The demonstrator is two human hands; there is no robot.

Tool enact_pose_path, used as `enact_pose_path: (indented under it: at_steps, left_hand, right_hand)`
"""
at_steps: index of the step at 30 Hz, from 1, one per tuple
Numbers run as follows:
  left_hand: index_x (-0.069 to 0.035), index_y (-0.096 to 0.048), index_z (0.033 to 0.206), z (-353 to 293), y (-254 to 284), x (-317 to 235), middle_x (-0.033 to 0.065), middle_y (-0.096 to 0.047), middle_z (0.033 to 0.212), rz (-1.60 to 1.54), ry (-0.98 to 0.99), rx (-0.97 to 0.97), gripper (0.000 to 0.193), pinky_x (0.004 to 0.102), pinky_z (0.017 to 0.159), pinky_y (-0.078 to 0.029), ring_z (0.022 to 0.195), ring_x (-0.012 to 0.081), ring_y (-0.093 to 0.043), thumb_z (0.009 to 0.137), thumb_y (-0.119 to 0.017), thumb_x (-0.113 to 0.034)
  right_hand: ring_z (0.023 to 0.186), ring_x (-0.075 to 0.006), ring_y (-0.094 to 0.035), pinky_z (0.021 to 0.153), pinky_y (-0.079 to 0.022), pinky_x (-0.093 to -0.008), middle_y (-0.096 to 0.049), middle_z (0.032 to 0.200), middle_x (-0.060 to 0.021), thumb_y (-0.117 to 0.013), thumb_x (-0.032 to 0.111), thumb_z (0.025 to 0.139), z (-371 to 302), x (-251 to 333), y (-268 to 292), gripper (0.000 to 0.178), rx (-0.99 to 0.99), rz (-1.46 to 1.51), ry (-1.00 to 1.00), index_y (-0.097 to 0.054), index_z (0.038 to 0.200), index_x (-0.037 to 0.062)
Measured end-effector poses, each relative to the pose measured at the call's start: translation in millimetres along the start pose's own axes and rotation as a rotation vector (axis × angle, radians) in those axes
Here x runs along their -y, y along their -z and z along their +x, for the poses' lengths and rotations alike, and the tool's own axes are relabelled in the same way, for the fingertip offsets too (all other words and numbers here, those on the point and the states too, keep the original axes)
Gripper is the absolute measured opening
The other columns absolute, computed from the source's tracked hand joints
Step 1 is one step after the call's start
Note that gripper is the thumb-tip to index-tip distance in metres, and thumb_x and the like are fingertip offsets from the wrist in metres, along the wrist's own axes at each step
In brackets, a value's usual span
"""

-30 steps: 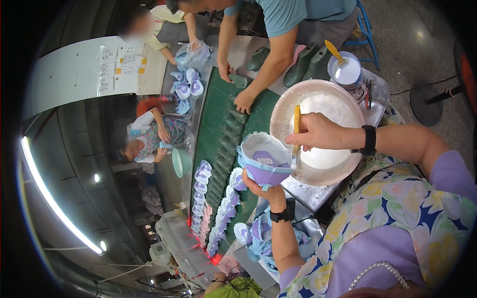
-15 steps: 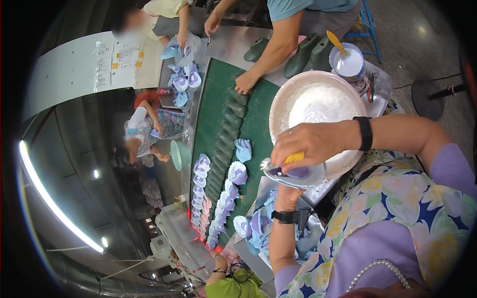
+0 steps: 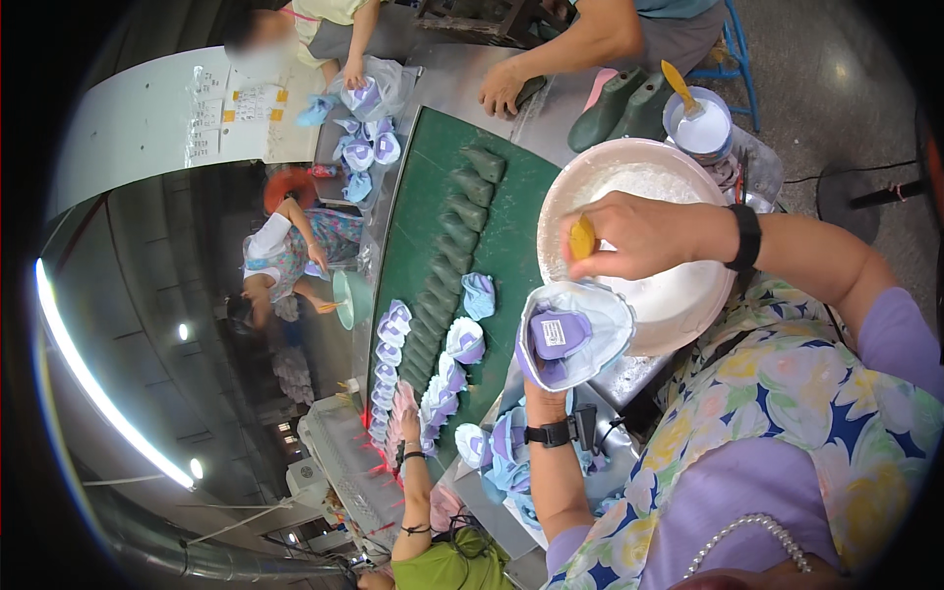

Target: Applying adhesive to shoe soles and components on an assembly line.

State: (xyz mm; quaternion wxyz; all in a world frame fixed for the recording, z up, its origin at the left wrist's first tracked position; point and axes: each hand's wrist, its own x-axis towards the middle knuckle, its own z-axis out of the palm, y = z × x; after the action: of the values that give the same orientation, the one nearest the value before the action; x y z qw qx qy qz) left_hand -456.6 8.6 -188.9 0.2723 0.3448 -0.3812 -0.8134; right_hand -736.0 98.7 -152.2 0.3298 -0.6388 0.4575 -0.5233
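My left hand (image 3: 547, 401), mostly hidden, holds up a light blue and purple shoe upper (image 3: 602, 324) from beneath. Its opening faces up, showing a purple inside with a white label. My right hand (image 3: 615, 236) is closed round the yellow handle of a brush (image 3: 582, 237), above a wide pale pink basin (image 3: 551, 211). White paste (image 3: 654, 290) fills the basin. The brush's bristles are hidden by my hand. Below the held upper, more blue and purple uppers (image 3: 508, 447) are piled in a metal tray beside my left wrist.
A green conveyor belt (image 3: 531, 177) carries a row of dark green shoe lasts (image 3: 457, 231) and rows of uppers (image 3: 452, 379). Behind the basin stand a white tub (image 3: 703, 133) with a yellow brush and more lasts (image 3: 619, 108). Co-workers' arms (image 3: 580, 49) reach around the belt.
My right hand has lifted the brush away from the upper to over the basin. The upper now faces up more openly. A co-worker's hand has left the lasts; another reaches onto the belt.
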Motion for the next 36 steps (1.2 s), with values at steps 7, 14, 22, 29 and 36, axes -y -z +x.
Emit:
enact_pose_path:
  at_steps: [7,14,22,29,36]
  left_hand:
    - [-0.004,-0.049,0.132,-3,-17,2,0.0101,-0.058,0.124,0.239,-0.191,-0.099,0.041,0.0389,0.093,-0.054,0.108,0.0222,-0.062,0.1,-0.048,-0.03]
    - [0.0,-0.047,0.13,2,0,13,0.014,-0.057,0.123,0.412,-0.396,-0.203,0.039,0.0349,0.091,-0.054,0.107,0.0214,-0.061,0.096,-0.054,-0.018]
    - [0.002,-0.044,0.133,22,20,20,0.0128,-0.055,0.127,0.804,-0.816,-0.308,0.051,0.0353,0.097,-0.046,0.111,0.0228,-0.057,0.09,-0.061,-0.017]
    - [0.001,-0.056,0.124,76,243,-5,0.0236,-0.057,0.128,1.343,-0.75,-0.472,0.033,0.0466,0.1,-0.041,0.118,0.0382,-0.054,0.092,-0.056,-0.007]
    - [0.004,-0.055,0.122,157,285,-44,0.031,-0.061,0.114,1.535,-0.158,-0.7,0.039,0.0479,0.092,-0.046,0.11,0.0459,-0.057,0.083,-0.055,0.0]
  right_hand:
    - [0.069,-0.0337,-0.063,0.063,-0.047,-0.0386,-0.063,0.075,-0.0158,-0.071,0.018,0.082,6,-2,-3,0.022,-0.109,-0.104,0.188,-0.057,0.089,0.0016]
    - [0.066,-0.036,-0.062,0.061,-0.047,-0.0394,-0.061,0.068,-0.018,-0.071,0.023,0.082,6,1,-12,0.028,-0.27,-0.173,-0.009,-0.057,0.08,-0.0015]
    - [0.059,-0.0176,-0.065,0.056,-0.05,-0.0297,-0.065,0.068,-0.013,-0.071,0.026,0.083,-5,-16,-43,0.033,-0.216,0.237,-0.452,-0.063,0.086,-0.0058]
    - [0.061,-0.0101,-0.062,0.056,-0.05,-0.0224,-0.065,0.075,-0.0059,-0.071,0.02,0.086,-5,-18,-10,0.025,-0.34,0.286,-0.544,-0.06,0.091,-0.0029]
    - [0.064,-0.0095,-0.061,0.058,-0.051,-0.021,-0.064,0.078,-0.0058,-0.071,0.016,0.085,-8,-32,-2,0.022,-0.345,0.266,-0.692,-0.06,0.091,-0.002]
